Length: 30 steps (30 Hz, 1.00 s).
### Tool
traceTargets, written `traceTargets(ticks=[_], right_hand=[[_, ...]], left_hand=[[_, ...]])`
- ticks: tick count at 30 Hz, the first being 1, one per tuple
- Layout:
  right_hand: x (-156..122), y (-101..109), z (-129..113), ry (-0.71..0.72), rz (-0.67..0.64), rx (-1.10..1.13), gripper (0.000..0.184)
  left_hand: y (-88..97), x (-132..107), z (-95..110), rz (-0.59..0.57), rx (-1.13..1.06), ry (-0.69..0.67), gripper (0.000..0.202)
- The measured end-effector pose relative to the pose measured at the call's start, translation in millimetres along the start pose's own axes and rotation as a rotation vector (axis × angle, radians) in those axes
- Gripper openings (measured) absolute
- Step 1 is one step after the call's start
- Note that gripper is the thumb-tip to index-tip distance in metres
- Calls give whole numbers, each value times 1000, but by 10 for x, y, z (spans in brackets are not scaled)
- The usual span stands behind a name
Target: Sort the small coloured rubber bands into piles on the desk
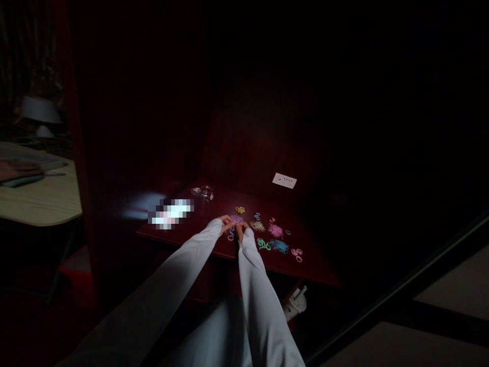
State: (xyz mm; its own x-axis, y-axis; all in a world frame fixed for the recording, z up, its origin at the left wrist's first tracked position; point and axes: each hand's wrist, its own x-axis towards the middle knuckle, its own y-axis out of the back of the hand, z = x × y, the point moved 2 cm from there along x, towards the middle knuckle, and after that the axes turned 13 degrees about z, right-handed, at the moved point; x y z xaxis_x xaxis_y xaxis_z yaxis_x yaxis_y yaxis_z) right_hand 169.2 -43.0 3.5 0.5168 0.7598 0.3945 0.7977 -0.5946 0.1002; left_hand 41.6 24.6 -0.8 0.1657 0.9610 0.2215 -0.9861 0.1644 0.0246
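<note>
My left hand (226, 223) and my right hand (240, 230) are close together above the front part of a dark red desk (183, 238). The fingers of both are pinched; whatever is between them is too small to make out. Right behind the fingertips lies a purple pile of thin bands (236, 218), partly covered by the hands. Purple rings (231, 237) lie just below my left hand. To the right are a beige pile (257, 226), a pink pile (275, 231), a teal pile (279, 246) and green hair ties (263, 244).
Yellow rings (240, 210), blue rings (257, 216) and pink hair ties (297, 254) lie about the desk. A clear container (207, 192) stands at the back left, near a glowing blurred screen (171, 213). Another person's hand (19, 170) rests at a pale table (42, 206). A lidded cup (296, 304) is below the desk.
</note>
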Motion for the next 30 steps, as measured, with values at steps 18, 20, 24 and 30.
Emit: traceTargets(ticks=[18, 20, 24, 30], right_hand=[[21, -13, 14, -5, 18, 6, 40], [19, -8, 11, -4, 17, 0, 41], [18, -10, 19, -3, 18, -12, 43], [30, -14, 34, -5, 25, -19, 37]], left_hand=[[35, -39, 54, -23, 22, 6, 13], [34, -30, 35, -30, 13, -10, 15], [29, -20, 4, -40, -2, -29, 18], [21, -28, 18, -18, -27, -8, 12]])
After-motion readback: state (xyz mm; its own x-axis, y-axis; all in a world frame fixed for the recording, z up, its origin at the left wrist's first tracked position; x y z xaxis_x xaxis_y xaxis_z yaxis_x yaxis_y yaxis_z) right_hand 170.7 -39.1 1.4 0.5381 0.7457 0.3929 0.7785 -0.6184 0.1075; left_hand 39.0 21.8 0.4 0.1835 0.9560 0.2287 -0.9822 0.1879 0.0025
